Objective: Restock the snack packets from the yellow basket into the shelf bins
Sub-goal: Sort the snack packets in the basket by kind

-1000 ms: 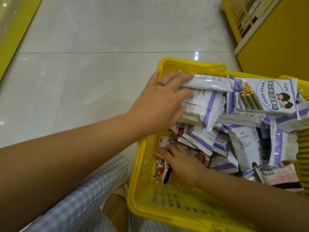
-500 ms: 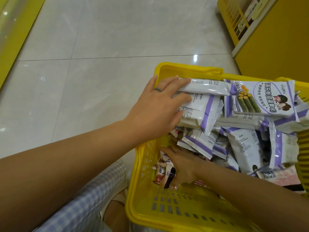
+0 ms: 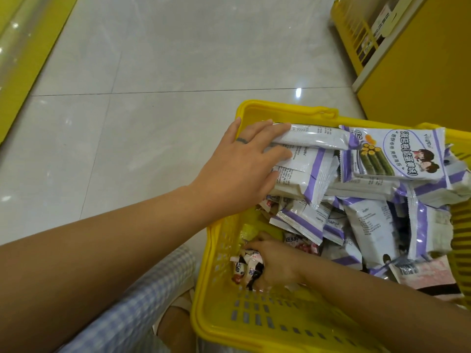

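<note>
A yellow basket (image 3: 257, 324) stands on the floor, full of white and purple snack packets (image 3: 369, 225). My left hand (image 3: 244, 171) lies with straight fingers on a stack of these packets (image 3: 316, 159) at the basket's far left and holds them back. Lower down, inside the basket near its left wall, my right hand (image 3: 277, 266) grips a bunch of small white, red and dark wrapped snacks (image 3: 67, 270). A large packet printed with green rolls (image 3: 397, 154) lies on top at the right.
A yellow shelf unit (image 3: 413, 72) with a low wire-fronted bin (image 3: 356, 34) stands at the upper right. Another yellow shelf edge (image 3: 25, 59) runs along the left. Pale floor tiles (image 3: 165, 72) stretch beyond the basket. My checked clothing and a sandalled foot (image 3: 175, 319) are beside the basket.
My right hand has closed round the small wrapped snacks and drawn them toward the basket's near left corner. My left hand has stayed on the stacked packets.
</note>
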Tool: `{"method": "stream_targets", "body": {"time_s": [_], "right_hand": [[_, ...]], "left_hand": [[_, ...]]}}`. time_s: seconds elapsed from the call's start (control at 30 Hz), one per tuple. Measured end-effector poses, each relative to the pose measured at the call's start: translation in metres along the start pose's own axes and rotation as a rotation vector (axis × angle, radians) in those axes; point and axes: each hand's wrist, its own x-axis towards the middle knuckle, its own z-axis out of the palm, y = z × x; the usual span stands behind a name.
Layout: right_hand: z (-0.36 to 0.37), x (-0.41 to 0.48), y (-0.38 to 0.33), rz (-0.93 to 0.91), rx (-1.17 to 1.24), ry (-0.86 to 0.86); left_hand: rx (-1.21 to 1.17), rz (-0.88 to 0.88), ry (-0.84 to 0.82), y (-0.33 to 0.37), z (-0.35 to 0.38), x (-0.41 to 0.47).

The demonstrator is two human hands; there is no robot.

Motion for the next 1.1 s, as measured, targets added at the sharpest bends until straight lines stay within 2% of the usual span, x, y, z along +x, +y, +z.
{"method": "stream_targets", "body": {"time_s": [0.17, 0.3, 0.5, 0.7, 0.83, 0.93, 1.0, 1.1], "right_hand": [[-0.003, -0.014, -0.007, -0.031, -0.058, 0.046], [-0.013, -0.036, -0.011, -0.051, -0.126, 0.162], [-0.042, -0.107, -0.002, 0.006, -0.011, 0.361], [-0.065, -0.192, 0.020, 0.203, 0.049, 0.545], [-0.070, -0.239, 0.049, 0.457, 0.051, 0.714], [-0.065, -0.259, 0.065, 0.640, 0.030, 0.746], [-0.059, -0.262, 0.070, 0.701, -0.043, 0.755], [-0.051, -0.252, 0.070, 0.679, -0.338, 0.780]], "left_hand": [[0.031, 0.017, 0.006, -0.001, 0.002, 0.000], [0.033, 0.032, 0.017, -0.002, 0.003, 0.000], [0.117, 0.072, 0.005, -0.003, 0.000, 0.001], [0.192, 0.062, 0.015, 0.001, 0.000, 0.004], [0.193, 0.053, 0.018, 0.007, -0.005, 0.008], [0.215, 0.054, 0.008, 0.009, -0.009, 0.012], [0.221, 0.057, 0.004, 0.010, -0.011, 0.013], [0.213, 0.056, 0.008, 0.010, -0.012, 0.013]]}}
